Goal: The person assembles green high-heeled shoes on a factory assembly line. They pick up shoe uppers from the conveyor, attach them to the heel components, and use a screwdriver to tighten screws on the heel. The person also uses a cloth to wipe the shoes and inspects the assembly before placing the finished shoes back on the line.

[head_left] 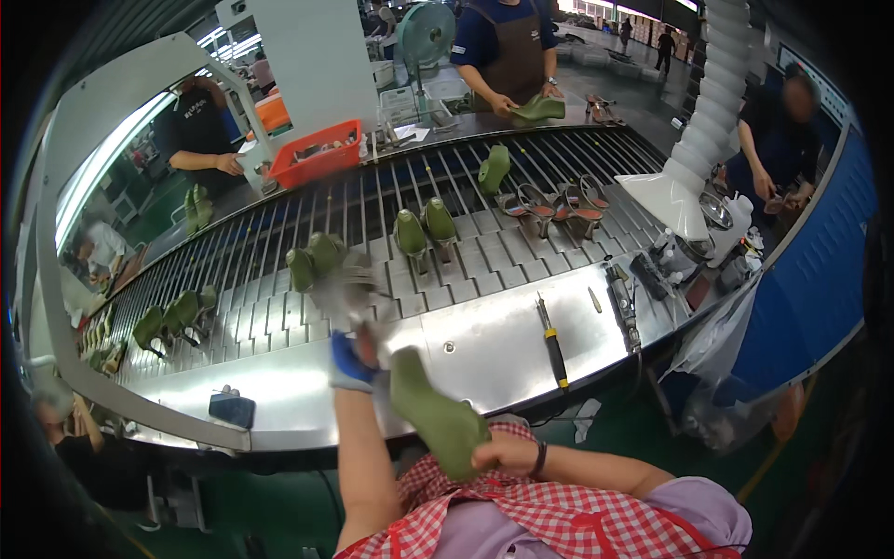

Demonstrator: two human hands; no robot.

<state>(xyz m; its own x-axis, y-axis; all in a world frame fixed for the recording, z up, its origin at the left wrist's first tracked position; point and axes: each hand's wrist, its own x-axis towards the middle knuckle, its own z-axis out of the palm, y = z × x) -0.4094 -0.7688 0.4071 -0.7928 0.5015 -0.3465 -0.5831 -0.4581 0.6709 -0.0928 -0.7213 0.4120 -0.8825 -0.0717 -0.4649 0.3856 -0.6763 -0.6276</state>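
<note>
My right hand (pixel 507 454) is closed around the thick end of a green shoe last (pixel 430 410), held tilted in front of the red checked apron. The last's narrower end points up and away, towards the bench. To its left, my left hand (pixel 361 359), with a blue covering (pixel 348 361), reaches over the steel bench edge. A grey-brown, shoe-like thing (pixel 356 291), smeared by motion, is at its fingers. Just beyond stand shoes on green lasts (pixel 312 259) on the slatted conveyor (pixel 484 265); another pair on lasts (pixel 425 226) stands to the right.
Strappy heeled sandals (pixel 559 207) and a loose green last (pixel 494 170) lie farther along the conveyor. A yellow-and-black handled tool (pixel 553 345) rests on the bench. A white duct hood (pixel 666 200) hangs at right. Across the line, a co-worker (pixel 507 56) holds a green last.
</note>
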